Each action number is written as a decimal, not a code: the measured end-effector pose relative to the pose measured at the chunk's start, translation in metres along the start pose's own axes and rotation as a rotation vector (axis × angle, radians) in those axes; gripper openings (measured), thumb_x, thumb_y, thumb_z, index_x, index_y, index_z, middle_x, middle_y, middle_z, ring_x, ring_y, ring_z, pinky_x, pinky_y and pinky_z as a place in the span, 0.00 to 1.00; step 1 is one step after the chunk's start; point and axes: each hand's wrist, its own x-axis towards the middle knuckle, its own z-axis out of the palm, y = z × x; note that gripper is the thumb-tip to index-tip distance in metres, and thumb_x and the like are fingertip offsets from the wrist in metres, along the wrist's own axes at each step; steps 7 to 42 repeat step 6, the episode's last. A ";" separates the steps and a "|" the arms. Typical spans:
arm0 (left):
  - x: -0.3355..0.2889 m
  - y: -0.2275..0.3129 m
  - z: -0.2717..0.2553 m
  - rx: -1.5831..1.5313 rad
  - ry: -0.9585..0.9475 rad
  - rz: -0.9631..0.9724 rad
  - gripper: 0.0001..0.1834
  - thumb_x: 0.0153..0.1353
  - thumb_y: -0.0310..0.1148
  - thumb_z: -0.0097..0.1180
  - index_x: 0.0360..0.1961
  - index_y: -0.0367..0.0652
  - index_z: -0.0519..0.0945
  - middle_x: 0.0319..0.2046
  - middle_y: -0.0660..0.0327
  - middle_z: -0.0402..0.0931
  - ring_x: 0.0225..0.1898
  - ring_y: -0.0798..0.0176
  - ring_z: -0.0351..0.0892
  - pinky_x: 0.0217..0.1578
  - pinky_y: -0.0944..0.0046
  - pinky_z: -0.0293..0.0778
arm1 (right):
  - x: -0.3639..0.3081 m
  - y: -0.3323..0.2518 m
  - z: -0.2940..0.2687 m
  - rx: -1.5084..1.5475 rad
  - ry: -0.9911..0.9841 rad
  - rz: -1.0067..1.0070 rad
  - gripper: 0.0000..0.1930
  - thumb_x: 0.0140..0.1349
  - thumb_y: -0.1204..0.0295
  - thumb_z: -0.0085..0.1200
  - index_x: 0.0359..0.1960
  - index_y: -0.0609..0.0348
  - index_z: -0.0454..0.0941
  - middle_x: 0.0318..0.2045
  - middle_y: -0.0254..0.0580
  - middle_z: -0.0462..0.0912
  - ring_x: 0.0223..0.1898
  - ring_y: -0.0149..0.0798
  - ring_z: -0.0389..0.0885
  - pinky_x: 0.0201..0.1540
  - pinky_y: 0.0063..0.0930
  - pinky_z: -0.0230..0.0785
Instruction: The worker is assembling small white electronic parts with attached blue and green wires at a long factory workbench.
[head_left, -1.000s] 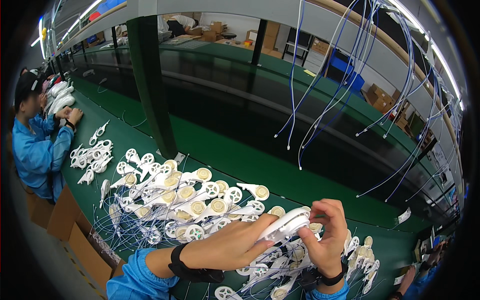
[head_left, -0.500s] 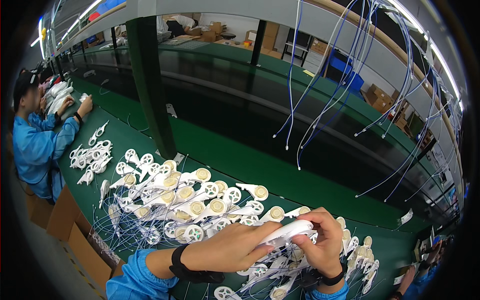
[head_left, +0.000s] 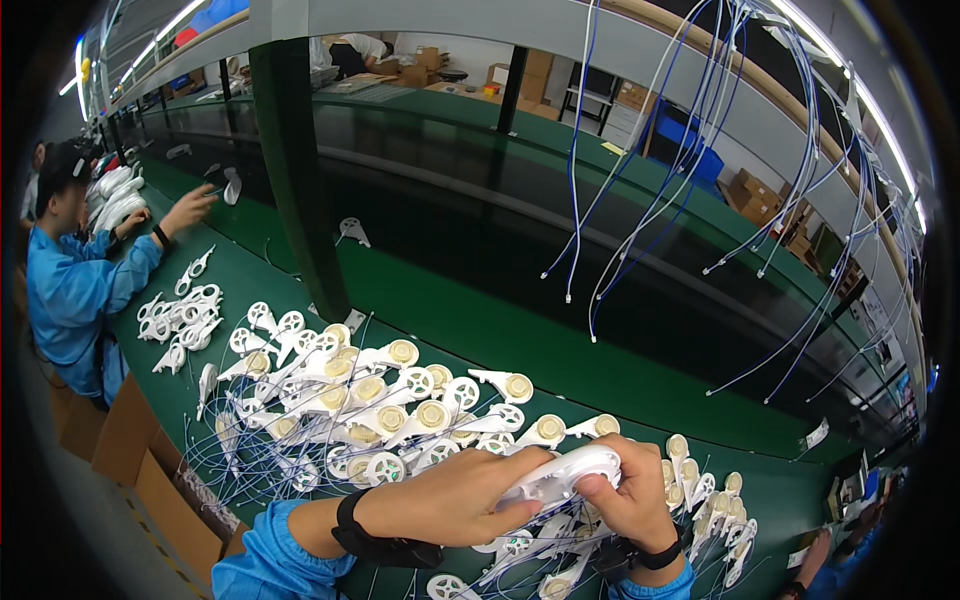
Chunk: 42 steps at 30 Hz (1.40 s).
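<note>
A white plastic housing (head_left: pixel 572 474) with a rounded end and a tapering arm is held between both hands above the table. My left hand (head_left: pixel 450 495) grips the narrow end, thumb below and fingers on top. Around the rounded end, my right hand (head_left: pixel 637 498) is closed, its thumb pressed on the near rim. Under and behind the hands lies a heap of similar white housings (head_left: pixel 432 414), several with cream-coloured round discs and others with spoked wheel openings. Thin blue and white wires (head_left: pixel 240 455) trail among them, partly hidden by my arms.
A green post (head_left: pixel 292 180) stands at the table's far edge beside a dark conveyor belt (head_left: pixel 450 220). Wires with small connectors (head_left: pixel 575 200) hang from an overhead rail. At left, a co-worker in blue (head_left: pixel 85 280) sits near another pile of white parts (head_left: pixel 183 318). Cardboard boxes (head_left: pixel 150 470) stand below.
The housing has been tilted in my hands, so more of its hollow side shows. The co-worker's hand has reached out over the belt, where a white part now lies. Another belt part has moved right.
</note>
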 end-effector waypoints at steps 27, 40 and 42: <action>0.000 -0.003 0.004 0.181 0.070 -0.014 0.24 0.61 0.43 0.56 0.52 0.39 0.68 0.22 0.44 0.78 0.24 0.43 0.81 0.26 0.51 0.73 | 0.002 -0.004 0.010 -0.078 0.034 -0.067 0.14 0.53 0.65 0.66 0.32 0.65 0.80 0.23 0.44 0.82 0.22 0.37 0.81 0.26 0.24 0.70; 0.000 -0.003 0.004 0.181 0.070 -0.014 0.24 0.61 0.43 0.56 0.52 0.39 0.68 0.22 0.44 0.78 0.24 0.43 0.81 0.26 0.51 0.73 | 0.002 -0.004 0.010 -0.078 0.034 -0.067 0.14 0.53 0.65 0.66 0.32 0.65 0.80 0.23 0.44 0.82 0.22 0.37 0.81 0.26 0.24 0.70; 0.000 -0.003 0.004 0.181 0.070 -0.014 0.24 0.61 0.43 0.56 0.52 0.39 0.68 0.22 0.44 0.78 0.24 0.43 0.81 0.26 0.51 0.73 | 0.002 -0.004 0.010 -0.078 0.034 -0.067 0.14 0.53 0.65 0.66 0.32 0.65 0.80 0.23 0.44 0.82 0.22 0.37 0.81 0.26 0.24 0.70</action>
